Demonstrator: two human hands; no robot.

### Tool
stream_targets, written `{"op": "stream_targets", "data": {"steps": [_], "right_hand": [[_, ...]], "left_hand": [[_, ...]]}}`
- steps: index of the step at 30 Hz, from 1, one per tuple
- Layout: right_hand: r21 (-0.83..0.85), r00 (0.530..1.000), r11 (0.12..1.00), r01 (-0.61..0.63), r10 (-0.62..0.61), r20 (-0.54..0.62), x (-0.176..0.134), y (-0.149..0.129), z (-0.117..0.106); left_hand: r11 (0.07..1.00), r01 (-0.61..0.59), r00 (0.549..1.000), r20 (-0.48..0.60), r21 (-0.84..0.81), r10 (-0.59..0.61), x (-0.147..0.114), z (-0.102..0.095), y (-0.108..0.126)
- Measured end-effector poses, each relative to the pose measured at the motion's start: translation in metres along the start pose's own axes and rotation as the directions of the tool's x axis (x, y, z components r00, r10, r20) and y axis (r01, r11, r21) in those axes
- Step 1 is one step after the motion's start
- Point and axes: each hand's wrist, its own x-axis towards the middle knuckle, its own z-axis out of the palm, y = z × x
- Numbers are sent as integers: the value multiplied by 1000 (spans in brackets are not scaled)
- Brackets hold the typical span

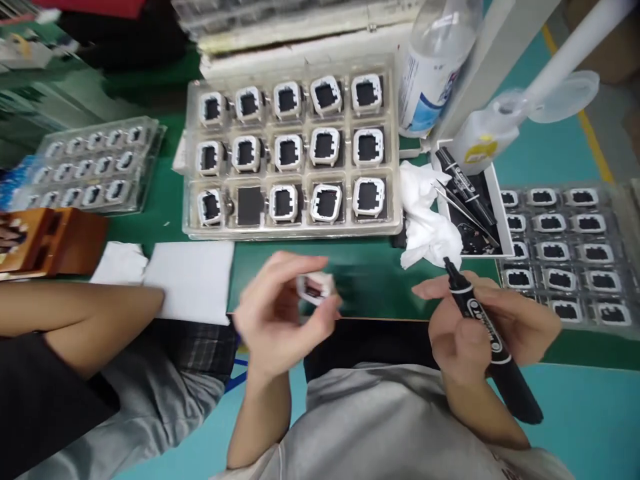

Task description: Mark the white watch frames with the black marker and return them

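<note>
Between the thumb and fingers of my left hand (280,313) is a small white watch case frame (315,288), held above the table's front edge and slightly blurred. My right hand (480,327) grips a black marker (483,323) with its tip uncapped and pointing up and left. Ahead lies a clear plastic tray (295,233) with rows of similar white frames on dark pads. One pocket in its front row shows only a dark pad (250,205).
Right of the tray are crumpled white tissue (425,213), a white box (503,220) holding a marker and tweezers, a bottle (435,73) and a dispenser bottle (487,137). More framed trays (560,253) (95,160) flank both sides. A co-worker's arm (85,320) rests at left beside white cloth (193,280).
</note>
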Motion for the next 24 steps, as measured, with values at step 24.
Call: {"op": "stream_targets", "data": {"steps": [24], "right_hand": [[49, 956, 998, 31, -44, 291, 21, -31, 38]], "left_hand": [[972, 224, 967, 145, -75, -211, -26, 36, -11]]}}
